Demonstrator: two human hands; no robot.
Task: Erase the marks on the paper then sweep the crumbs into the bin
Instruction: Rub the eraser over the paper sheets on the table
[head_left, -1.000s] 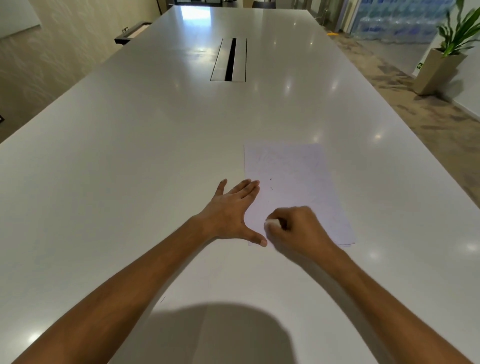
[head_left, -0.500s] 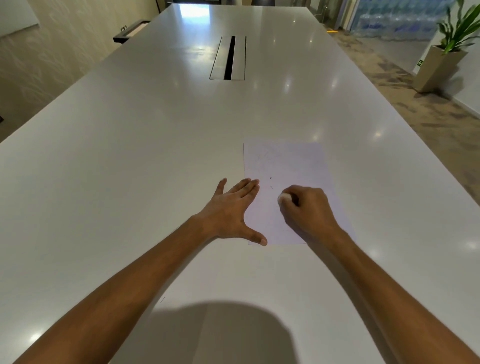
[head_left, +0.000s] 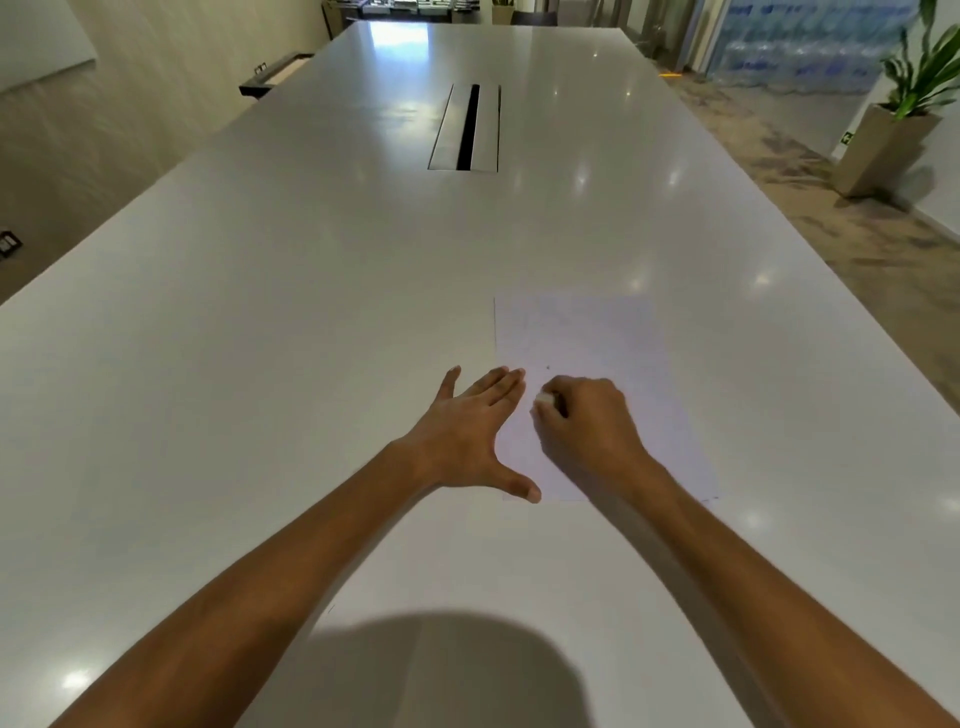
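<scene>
I see a long white conference table (head_left: 260, 338) with a cable slot (head_left: 466, 127) in its middle and a potted plant (head_left: 893, 130) on the floor off to the right. The paper (head_left: 587, 338) lies flat on the table ahead of me. My left hand (head_left: 470, 436) is spread flat, fingers wide, pinning the sheet's left edge. My right hand (head_left: 587, 426) is curled tight on a small white eraser (head_left: 544, 398), pressed to the paper beside the left fingertips.

one head view looks forward, down along the table (head_left: 260, 364).
</scene>
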